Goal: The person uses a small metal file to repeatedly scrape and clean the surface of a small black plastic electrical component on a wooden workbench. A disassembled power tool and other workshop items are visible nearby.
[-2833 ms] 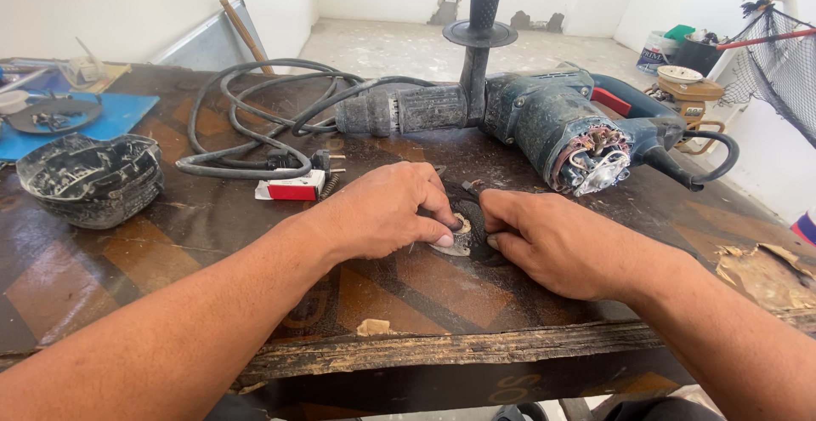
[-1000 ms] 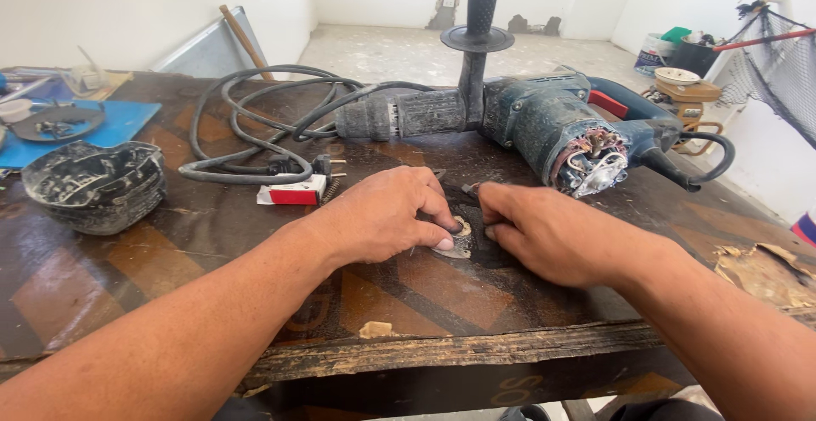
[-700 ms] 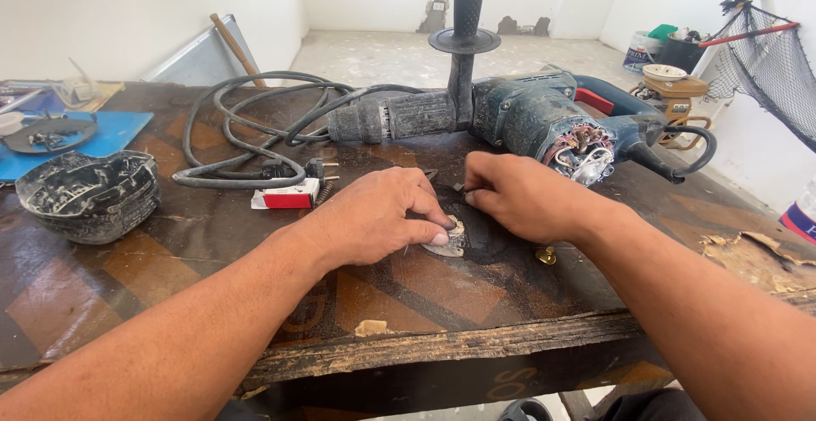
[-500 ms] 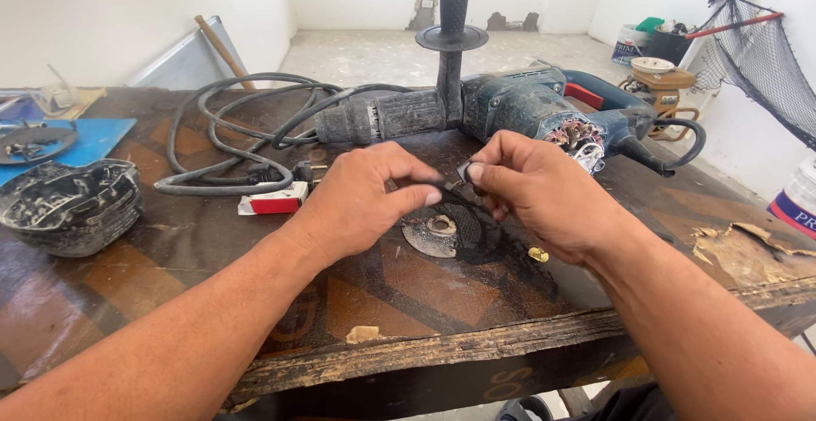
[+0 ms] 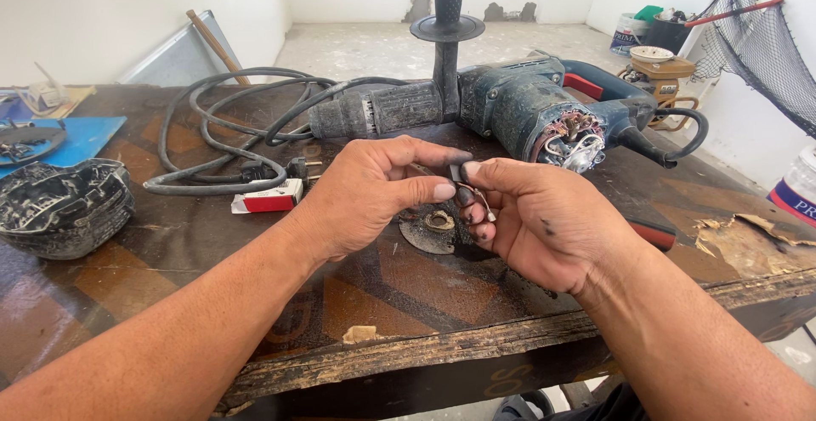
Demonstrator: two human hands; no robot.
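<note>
My left hand (image 5: 374, 190) and my right hand (image 5: 534, 219) meet above the workbench, fingertips pinched together on a small dark metal part (image 5: 459, 174) with a thin copper-coloured wire hanging from it. Directly below them a round grey disc (image 5: 425, 234) lies on the tabletop with a small brass ring (image 5: 439, 220) on it. Behind the hands lies a large blue-grey rotary hammer drill (image 5: 510, 106), its rear cover off so the copper motor windings (image 5: 571, 136) show. Its black side handle (image 5: 447, 13) stands upright.
A coiled black power cable (image 5: 212, 132) and plug lie at the left, beside a red and white box (image 5: 268, 200). A black plastic housing cover (image 5: 64, 208) sits at far left near a blue tray (image 5: 85, 136). A red-handled tool (image 5: 654, 234) lies right. The table's front edge (image 5: 425, 349) is chipped.
Both hands have lifted from the disc on the table and now hold a small part in the air between the fingertips. The view shifted slightly right.
</note>
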